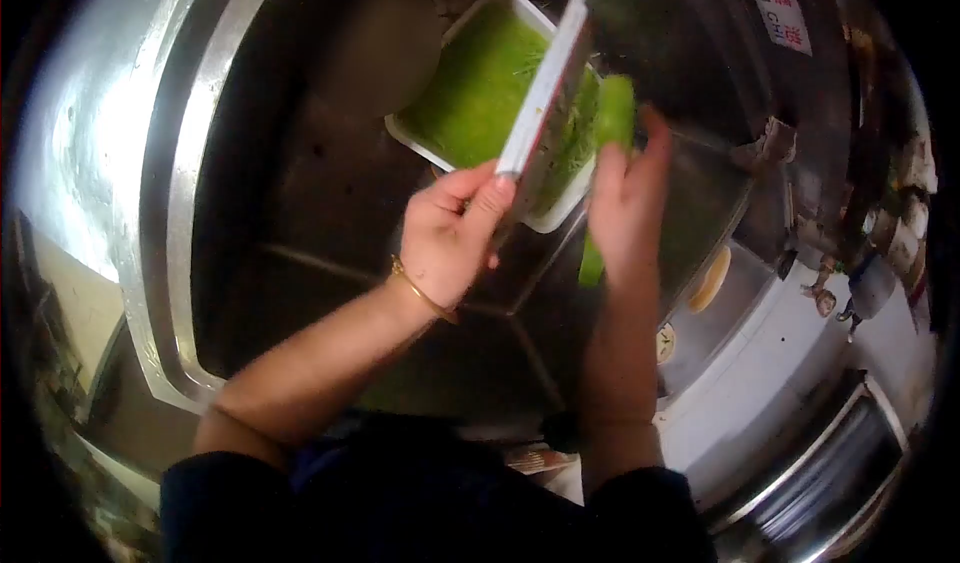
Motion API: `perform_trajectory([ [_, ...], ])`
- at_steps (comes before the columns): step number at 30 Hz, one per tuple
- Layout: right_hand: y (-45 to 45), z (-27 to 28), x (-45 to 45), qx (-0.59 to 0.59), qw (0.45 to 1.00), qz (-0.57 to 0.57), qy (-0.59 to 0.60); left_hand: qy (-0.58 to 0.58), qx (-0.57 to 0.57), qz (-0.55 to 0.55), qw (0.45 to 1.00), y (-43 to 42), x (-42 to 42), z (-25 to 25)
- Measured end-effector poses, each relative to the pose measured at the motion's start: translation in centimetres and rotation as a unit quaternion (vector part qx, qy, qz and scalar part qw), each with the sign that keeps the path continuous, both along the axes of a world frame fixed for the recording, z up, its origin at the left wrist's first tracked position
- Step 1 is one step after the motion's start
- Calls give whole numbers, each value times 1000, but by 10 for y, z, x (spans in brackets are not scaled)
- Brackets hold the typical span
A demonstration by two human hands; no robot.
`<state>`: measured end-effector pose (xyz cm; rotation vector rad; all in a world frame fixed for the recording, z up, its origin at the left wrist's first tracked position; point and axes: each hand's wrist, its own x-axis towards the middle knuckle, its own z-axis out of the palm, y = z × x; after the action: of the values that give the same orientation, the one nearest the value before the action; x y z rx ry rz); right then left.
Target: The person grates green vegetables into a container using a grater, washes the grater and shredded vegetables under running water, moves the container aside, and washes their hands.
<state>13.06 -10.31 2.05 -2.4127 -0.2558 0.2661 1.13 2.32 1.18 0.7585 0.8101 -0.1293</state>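
My left hand (450,228), with a bracelet at its wrist, is closed on the lower end of a flat white-edged board (545,88), perhaps a grater. The board stands on edge, tilted, above a white-rimmed tray (420,145) holding green shreds. To the right of the board, my right hand (630,198) grips a long green vegetable (616,108); its lower end shows below the fingers. Motion blurs this hand slightly. The board's right face is seen at a steep angle.
A curved metal rim (185,183) runs down the left. At the right are a pale oval object (710,279) on a grey surface, a white ledge (740,363) and a metal-framed dark panel (820,483). A lettered label (775,5) is at the top right.
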Motion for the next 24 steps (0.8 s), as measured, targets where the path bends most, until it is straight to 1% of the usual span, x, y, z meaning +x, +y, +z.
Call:
perform_trajectory([
  [2,-12,2,-39,38,997,61,17,-7,-41,28,999,2,-1,-6],
  [3,-5,14,-52,-11,992,57,114,-6,-59,37,998,3,0,-6],
  [5,1,-1,-47,-46,993,108,10,1,-51,9,999,2,0,-6],
  [6,2,-12,-28,-40,997,71,7,11,-46,-9,999,1,-6,-5],
  [7,2,-14,-16,-41,997,59,3,19,-23,-29,999,-6,-10,-1],
  [9,2,-20,10,-41,999,35,-6,4,-39,-32,999,-11,-10,-3],
  [11,8,1,-20,-7,994,112,1,20,-33,20,999,-1,0,-6],
  [12,3,6,-51,12,990,92,102,12,-39,45,998,5,2,-11],
  [13,1,12,-75,-42,987,116,106,36,-48,60,996,11,5,-11],
  [15,-3,-3,-68,-25,992,107,66,40,-9,13,999,4,0,-10],
  [16,-4,-5,-46,-32,995,86,28,12,-26,-20,999,-3,-4,-8],
  [17,-3,-12,-12,-40,997,67,-13,22,-26,-55,998,-12,-9,-5],
  [19,0,-12,2,-33,997,56,32,5,-36,-60,998,-13,-12,-4],
  [20,2,-12,9,-30,997,50,54,23,-39,-33,998,-8,-9,-4],
  [21,7,1,-16,-11,993,72,89,37,-41,0,998,1,-2,-7],
  [22,-2,-5,-46,1,990,98,103,37,-52,33,997,8,1,-11],
  [23,-2,-4,-66,-46,986,149,57,14,-29,36,999,10,2,-13],
  [24,-5,-11,-58,-18,991,126,50,22,-13,0,1000,6,1,-11],
])
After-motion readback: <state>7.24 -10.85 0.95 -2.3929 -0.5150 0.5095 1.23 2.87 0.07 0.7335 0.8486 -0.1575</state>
